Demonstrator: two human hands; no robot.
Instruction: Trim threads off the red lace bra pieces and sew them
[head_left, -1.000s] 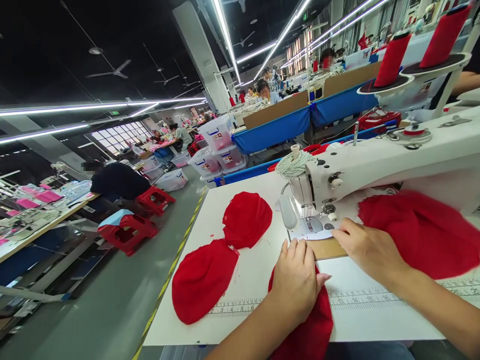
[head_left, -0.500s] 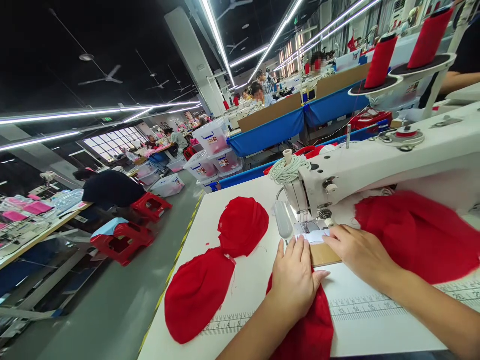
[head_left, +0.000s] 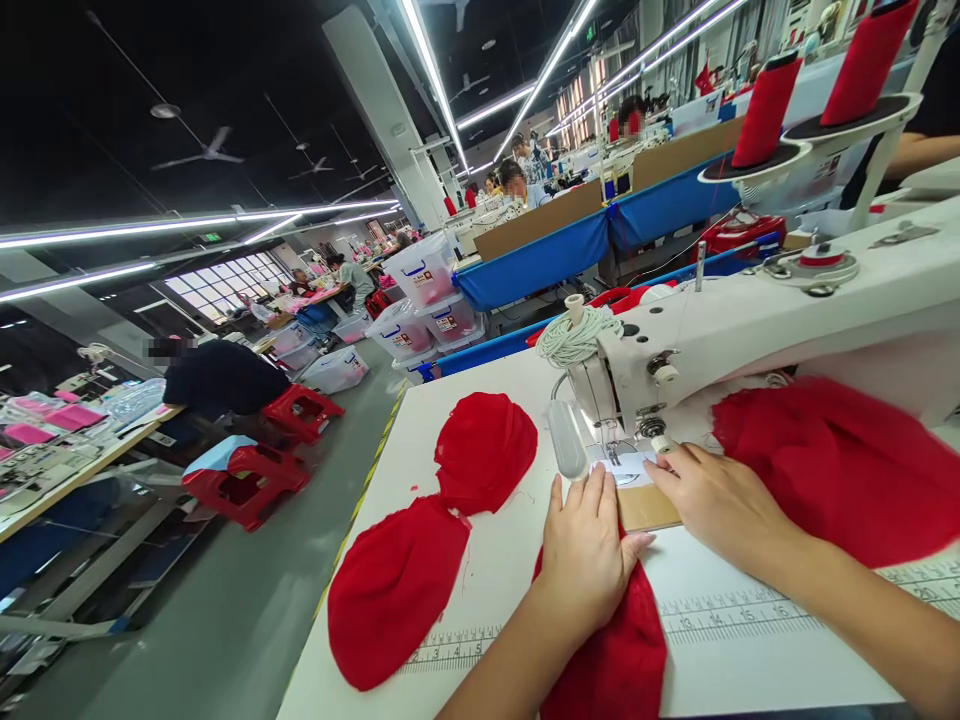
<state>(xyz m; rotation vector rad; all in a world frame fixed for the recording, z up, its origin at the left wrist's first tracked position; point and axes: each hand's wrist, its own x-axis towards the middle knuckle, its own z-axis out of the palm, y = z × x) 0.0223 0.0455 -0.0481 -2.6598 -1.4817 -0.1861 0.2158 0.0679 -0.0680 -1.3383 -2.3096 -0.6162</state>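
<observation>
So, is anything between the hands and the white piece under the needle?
Nothing visible does. The right hand touches the white piece at its right edge; the left hand, resting on red fabric, reaches it from the front.

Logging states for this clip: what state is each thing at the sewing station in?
Left hand, flat, pressing red fabric piece.
Right hand, fingertips on white label.
White sewing machine, label lying at its needle.
Two red round domed cloths, lying joined on white table.
Red thread cones, upright.
</observation>
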